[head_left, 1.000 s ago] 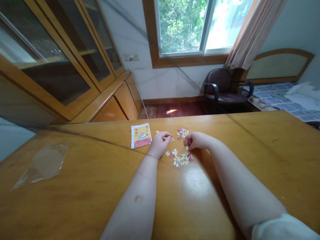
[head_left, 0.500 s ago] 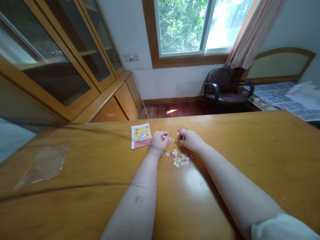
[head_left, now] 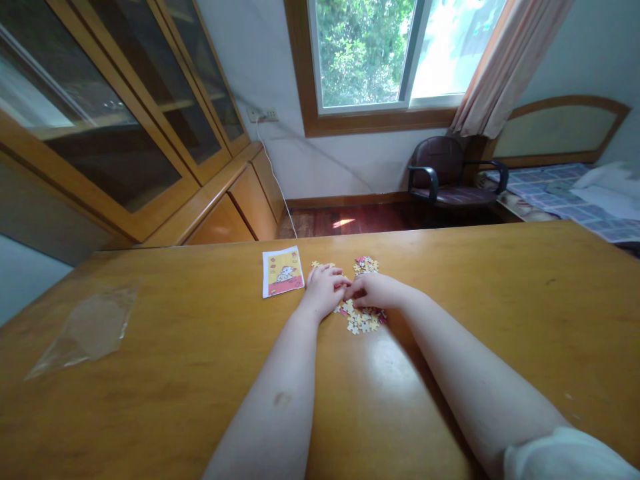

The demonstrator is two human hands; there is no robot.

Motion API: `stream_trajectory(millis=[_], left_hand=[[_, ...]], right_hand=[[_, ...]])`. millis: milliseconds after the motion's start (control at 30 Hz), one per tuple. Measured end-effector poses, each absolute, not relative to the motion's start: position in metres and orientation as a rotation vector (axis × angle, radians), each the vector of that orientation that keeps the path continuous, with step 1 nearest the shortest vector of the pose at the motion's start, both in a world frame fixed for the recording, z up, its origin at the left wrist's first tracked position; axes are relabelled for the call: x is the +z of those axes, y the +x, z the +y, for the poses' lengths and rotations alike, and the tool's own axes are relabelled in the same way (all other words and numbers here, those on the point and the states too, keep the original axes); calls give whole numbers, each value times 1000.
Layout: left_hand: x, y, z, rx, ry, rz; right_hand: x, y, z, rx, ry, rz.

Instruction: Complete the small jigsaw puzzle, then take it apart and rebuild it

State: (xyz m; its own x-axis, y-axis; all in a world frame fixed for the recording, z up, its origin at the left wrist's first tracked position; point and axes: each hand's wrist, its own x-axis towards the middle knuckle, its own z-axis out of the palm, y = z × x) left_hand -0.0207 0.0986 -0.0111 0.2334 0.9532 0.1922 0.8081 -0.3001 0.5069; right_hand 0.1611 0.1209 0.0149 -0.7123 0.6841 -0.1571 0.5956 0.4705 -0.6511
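Picture card (head_left: pixel 283 273) flat at left. I see puzzle pieces (head_left: pixel 316 265) by the left hand (head_left: pixel 323 288), fingers loosely extended; right hand (head_left: pixel 374 291) curled beside it. Pinching: cannot tell. Much left, I judge: near pile (head_left: pixel 363 325), far pile (head_left: pixel 366 265) look loose; joined section, if any, hidden.

The bare, rounded left forearm (head_left: pixel 270 380), marked by one small dark spot (head_left: pixel 281 399), extended forward to a palm-down left grip (head_left: pixel 324 288) with loosely bent fingers (head_left: pixel 341 281). The bare right forearm (head_left: pixel 465 353) slanted forward and inward, ending in a curled right grip (head_left: pixel 373 291), its fingertips (head_left: pixel 352 291) close to the left's.
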Motion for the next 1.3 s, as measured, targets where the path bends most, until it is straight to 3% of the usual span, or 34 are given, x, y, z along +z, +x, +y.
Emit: stream_trajectory(millis=[267,967,1200,1300], left_hand=[[-15,-24,101,742,2175,1721],[-12,-24,102,898,2160,1709],[-11,-24,102,908,2170,1673],[-10,-23,101,891,2185,1677]], right_hand=[[20,158,118,1137,-1370,-2504],[22,173,125,1313,-1392,-2479],[11,162,127,643,-1474,-2289],[8,154,123,619,-1364,-2415]])
